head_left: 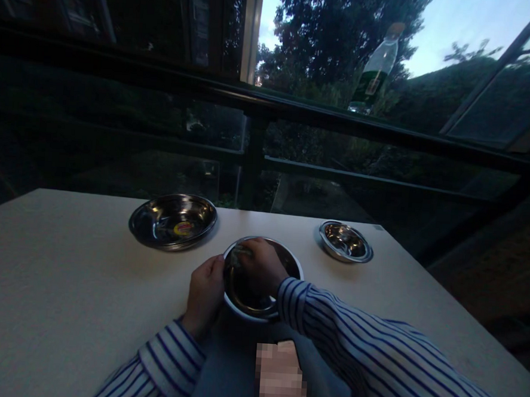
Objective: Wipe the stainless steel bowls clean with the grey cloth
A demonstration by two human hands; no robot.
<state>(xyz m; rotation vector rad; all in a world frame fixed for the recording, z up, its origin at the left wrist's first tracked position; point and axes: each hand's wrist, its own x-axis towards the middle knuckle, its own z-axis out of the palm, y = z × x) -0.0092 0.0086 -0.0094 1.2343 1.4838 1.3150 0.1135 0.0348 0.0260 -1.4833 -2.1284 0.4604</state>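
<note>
A round metal bowl (251, 308) with a pale rim sits in front of me near the middle of the table. My left hand (205, 291) is closed on the bowl's left rim, with the thumb at the top edge. Inside the bowl, my right hand (263, 264) reaches down toward the far left inner wall, fingers bent together. A small pale greenish thing (242, 252) shows at those fingertips, too dim to name. The forearm hides part of the bowl's right side.
A wide shallow metal basin (156, 222) with a yellow sticker lies on the white table (84, 289) at the left. A smaller metal bowl (345, 242) is at the back right. Near me lies a pixelated phone-like shape (283, 379). A bottle (376, 70) stands on the window rail.
</note>
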